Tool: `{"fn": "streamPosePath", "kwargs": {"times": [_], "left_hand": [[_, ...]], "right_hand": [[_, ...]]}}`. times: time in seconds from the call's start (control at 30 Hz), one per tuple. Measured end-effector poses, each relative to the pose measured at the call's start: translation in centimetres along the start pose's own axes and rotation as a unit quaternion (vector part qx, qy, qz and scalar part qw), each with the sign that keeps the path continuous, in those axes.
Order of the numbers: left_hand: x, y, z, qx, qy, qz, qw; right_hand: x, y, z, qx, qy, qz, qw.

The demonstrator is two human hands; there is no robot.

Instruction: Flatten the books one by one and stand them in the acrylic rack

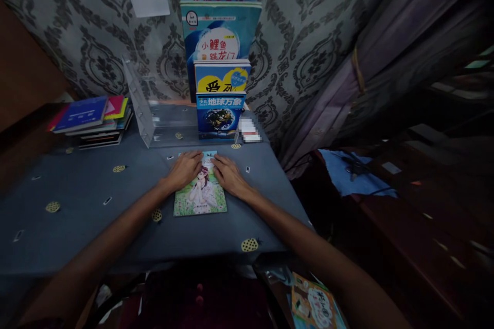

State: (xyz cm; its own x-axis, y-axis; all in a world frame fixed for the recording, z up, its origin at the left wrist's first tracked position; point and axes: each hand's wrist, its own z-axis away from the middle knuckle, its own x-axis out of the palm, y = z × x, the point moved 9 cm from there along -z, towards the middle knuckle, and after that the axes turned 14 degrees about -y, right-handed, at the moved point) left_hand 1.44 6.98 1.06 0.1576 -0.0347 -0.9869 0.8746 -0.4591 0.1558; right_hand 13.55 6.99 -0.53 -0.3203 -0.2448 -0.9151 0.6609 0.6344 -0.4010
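Observation:
A thin book [200,198] with a green cover and a drawn figure lies flat on the table, its lower edge toward me. My left hand [186,169] rests on the book's upper left part, fingers stretched out. On its upper right part lies my right hand [228,174], fingers likewise extended over the cover. Both palms face down, and part of the cover's top is hidden under the fingers. Just beyond the book stands a clear acrylic rack [141,108] whose right side holds several upright books, with a blue earth-picture book [219,121] in front.
A stack of books and folders [92,118] sits at the back left of the cloth-covered table [88,221]. A purple curtain [332,87] hangs at the right. Below the table's front edge, an orange-covered book [314,300] shows at the lower right.

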Motion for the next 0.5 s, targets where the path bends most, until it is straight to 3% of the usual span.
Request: {"fn": "streamPosePath", "kwargs": {"times": [0.5], "left_hand": [[0.5, 2.1, -2.2, 0.039, 0.005, -0.007, 0.999]], "right_hand": [[-0.2, 1.1, -1.6, 0.037, -0.006, 0.024, 0.999]]}}
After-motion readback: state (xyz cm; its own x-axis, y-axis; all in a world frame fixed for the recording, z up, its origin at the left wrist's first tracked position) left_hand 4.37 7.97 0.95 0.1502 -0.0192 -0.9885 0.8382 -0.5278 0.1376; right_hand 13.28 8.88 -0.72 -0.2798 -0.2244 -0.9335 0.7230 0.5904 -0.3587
